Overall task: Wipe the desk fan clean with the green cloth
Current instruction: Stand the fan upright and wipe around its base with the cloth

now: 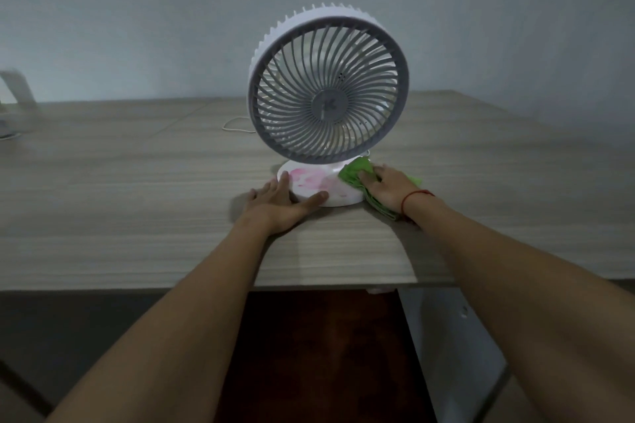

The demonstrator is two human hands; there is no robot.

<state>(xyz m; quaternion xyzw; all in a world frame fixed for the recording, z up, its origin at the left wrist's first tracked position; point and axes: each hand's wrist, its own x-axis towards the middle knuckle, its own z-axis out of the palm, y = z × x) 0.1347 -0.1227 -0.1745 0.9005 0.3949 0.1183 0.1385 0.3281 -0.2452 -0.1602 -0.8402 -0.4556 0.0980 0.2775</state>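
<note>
A white desk fan (pixel 328 86) with a grey round grille stands upright on the wooden desk (pixel 137 199). Its white round base (pixel 311 182) carries pink smears on top. My left hand (pixel 285 204) lies flat against the base's front left edge, fingers and thumb spread around the rim. My right hand (pixel 388 187) presses the crumpled green cloth (pixel 355 170) onto the right side of the base, beside the fan's neck. Part of the cloth trails under my palm onto the desk. A red string circles my right wrist.
A thin white cable (pixel 237 124) loops on the desk behind the fan, to its left. A pale stand-like object (pixel 17 96) sits at the far left edge. The desk's front edge runs across below my forearms, with dark floor beneath. A plain wall rises behind.
</note>
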